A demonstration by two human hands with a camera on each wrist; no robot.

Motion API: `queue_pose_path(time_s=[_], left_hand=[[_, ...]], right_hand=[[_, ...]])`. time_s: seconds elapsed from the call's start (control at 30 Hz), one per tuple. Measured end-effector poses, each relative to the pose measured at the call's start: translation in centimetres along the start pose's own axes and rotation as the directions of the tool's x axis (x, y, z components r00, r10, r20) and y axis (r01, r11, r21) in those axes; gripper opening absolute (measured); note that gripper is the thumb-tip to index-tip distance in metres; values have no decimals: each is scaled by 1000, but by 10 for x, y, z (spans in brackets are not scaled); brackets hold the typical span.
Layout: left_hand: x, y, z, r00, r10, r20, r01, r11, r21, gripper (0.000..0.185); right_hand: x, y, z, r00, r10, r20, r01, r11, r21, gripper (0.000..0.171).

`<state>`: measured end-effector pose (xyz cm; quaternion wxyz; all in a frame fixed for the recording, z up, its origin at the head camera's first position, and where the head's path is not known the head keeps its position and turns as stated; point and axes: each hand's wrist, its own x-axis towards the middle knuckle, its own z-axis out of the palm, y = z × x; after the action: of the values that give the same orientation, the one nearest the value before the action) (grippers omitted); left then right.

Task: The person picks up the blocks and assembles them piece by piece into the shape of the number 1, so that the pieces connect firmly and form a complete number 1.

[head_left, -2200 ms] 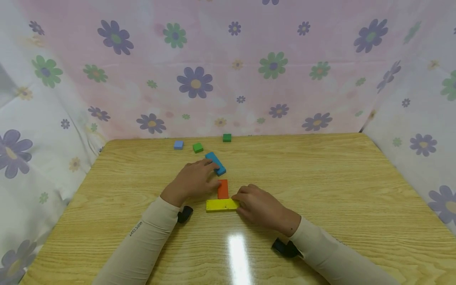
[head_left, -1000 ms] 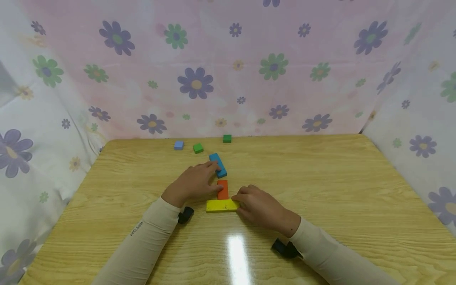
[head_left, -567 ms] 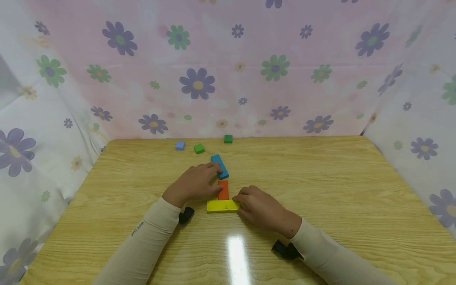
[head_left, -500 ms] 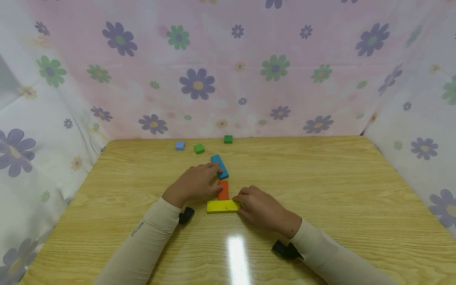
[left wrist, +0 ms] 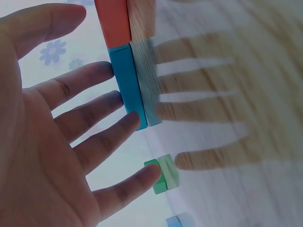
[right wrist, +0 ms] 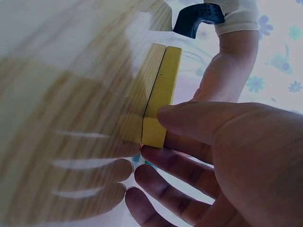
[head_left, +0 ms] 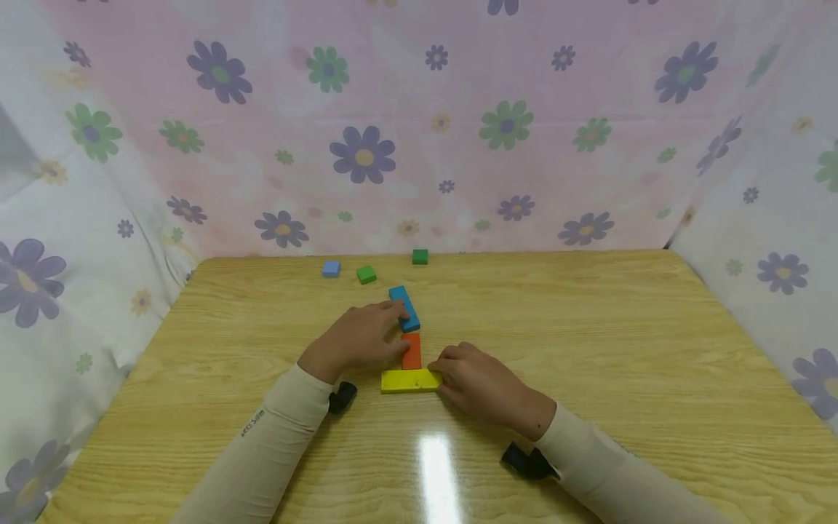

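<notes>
Three flat blocks lie mid-table: a blue block (head_left: 405, 308) farthest, an orange block (head_left: 412, 351) behind a crosswise yellow block (head_left: 409, 380). My left hand (head_left: 364, 336) lies flat beside the blue block, straight fingers (left wrist: 105, 101) touching its long left side (left wrist: 128, 85), whose end meets the orange block (left wrist: 112, 21). My right hand (head_left: 476, 378) pinches the yellow block's right end (right wrist: 161, 94), thumb on one side and fingers (right wrist: 176, 157) on the other.
Three small cubes sit near the table's far edge: light blue (head_left: 331, 268), green (head_left: 366, 274), dark green (head_left: 420, 256). Flowered cloth (head_left: 419, 145) walls the table at the back and both sides. Bare wood (head_left: 622, 327) stretches to the right.
The blue block has slid nearer and turned more in line with the orange block, pushed by my left fingers. The right hand has stayed on the yellow block.
</notes>
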<state>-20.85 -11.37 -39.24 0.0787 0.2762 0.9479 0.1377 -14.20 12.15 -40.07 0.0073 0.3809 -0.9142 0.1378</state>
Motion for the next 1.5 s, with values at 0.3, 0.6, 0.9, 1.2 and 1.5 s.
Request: queue_pose_path(time_s=[0.3,0.6,0.9,1.2,1.5], left_hand=[[1,3,-3,999,23,-23,-23,1000,11,39],[-1,4,-4,999,32,-14,-32,999,26,49],[0,2,-1,998,56,-29,-55,998,36,43],[0,3,-1,998,56,-27,-57,998,-7,43],[0,4,-2,998,63,-30,-63,998,21,41]], right_hand=[[0,0,-1,1000,8,0,-8,1000,2,29],[0,0,-1,1000,5,4,-5,1000,5,28],[0,0,-1,1000,-5,1,5,1000,11,27],[0,1,0,1000,-2,-1,2,1000,7,28],[1,1,0,1000,-2,-7,2,1000,7,29]])
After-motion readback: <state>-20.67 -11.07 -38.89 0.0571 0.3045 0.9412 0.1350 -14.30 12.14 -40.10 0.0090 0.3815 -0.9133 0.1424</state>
